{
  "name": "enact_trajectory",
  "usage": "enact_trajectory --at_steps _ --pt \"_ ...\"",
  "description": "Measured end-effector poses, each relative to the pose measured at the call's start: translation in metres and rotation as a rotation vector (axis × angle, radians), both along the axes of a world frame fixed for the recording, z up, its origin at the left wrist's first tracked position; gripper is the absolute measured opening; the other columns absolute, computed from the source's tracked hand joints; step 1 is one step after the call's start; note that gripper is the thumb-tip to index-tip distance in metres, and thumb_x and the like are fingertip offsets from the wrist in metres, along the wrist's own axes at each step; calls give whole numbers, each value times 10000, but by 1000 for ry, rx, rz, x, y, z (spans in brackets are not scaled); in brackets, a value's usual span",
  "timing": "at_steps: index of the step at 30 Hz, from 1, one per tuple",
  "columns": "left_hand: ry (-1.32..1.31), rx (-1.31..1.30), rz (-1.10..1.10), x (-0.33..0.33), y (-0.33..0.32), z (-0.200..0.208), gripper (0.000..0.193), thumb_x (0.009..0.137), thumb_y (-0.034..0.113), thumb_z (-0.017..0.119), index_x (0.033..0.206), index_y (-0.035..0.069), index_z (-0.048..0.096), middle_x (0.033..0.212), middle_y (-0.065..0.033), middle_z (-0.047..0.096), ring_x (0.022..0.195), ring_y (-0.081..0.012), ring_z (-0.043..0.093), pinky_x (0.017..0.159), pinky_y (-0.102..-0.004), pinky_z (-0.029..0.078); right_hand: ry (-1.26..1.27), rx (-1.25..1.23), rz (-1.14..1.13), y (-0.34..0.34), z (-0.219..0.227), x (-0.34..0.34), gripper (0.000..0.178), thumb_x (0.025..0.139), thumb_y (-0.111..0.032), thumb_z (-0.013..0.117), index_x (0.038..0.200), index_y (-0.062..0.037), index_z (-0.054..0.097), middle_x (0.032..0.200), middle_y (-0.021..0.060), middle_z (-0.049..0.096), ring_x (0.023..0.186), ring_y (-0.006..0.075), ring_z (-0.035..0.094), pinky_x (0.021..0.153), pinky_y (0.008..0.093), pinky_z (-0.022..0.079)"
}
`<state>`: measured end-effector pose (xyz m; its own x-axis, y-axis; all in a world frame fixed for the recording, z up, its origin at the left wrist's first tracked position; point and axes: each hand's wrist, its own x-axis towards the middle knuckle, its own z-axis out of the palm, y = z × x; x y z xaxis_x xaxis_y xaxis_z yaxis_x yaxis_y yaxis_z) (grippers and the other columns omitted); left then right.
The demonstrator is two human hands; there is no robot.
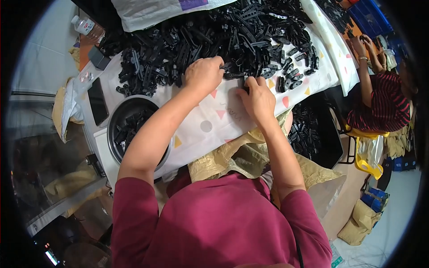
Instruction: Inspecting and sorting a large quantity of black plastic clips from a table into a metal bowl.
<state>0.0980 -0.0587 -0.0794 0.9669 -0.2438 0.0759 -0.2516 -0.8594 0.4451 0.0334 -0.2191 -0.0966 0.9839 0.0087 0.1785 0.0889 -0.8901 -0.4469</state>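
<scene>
A large heap of black plastic parts (192, 40), elongated and clip-like, spreads over the far side of the table. At its near edge my left hand (203, 76) has its fingers curled around a black plastic part, whose end shows by the fingertips. My right hand (259, 99) is a short way to the right, thumb and fingers pinched on a small dark part that they mostly hide. Right of that hand, several shorter black clip-like pieces (292, 73) lie loose on the patterned white tablecloth (196, 129).
Beneath my left forearm sits a metal bowl (117, 154) with black parts inside. A phone (97, 100) and bottle (88, 27) lie left; a white sack (152, 15) lies behind the heap. Right stands a black bin (328, 129) of parts; beyond it another person (380, 100) works.
</scene>
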Motion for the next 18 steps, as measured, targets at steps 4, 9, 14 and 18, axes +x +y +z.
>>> enact_trajectory --at_steps 4,9,14,18 --pt "95 82 5 -2 6 9 141 732 174 567 824 74 603 809 -120 636 800 -303 604 696 -411 474 -41 -101 -31 -5 -6 -1 274 719 -201 666 914 -64 531 788 119 549 711 326 568 614 394 458" --pt "135 -198 68 -15 31 17 245 667 174 657 856 33 589 831 -142 629 777 -284 613 698 -369 476 -129 103 -94 5 13 -7 351 747 -147 637 1045 -18 505 842 158 570 779 316 591 667 380 470" --pt "449 -911 126 -42 27 41 425 615 104 788 972 -4 584 857 -40 623 797 -120 565 709 -263 459 294 1457 76 16 31 -14 203 838 -105 599 1000 -32 501 824 118 600 643 229 640 522 281 543" --pt "451 -1082 85 -58 27 41 363 661 7 739 986 9 579 886 -22 594 824 -90 540 742 -233 446 297 1774 43 33 51 -26 194 825 -176 621 872 -46 485 655 131 591 500 231 608 423 303 507"
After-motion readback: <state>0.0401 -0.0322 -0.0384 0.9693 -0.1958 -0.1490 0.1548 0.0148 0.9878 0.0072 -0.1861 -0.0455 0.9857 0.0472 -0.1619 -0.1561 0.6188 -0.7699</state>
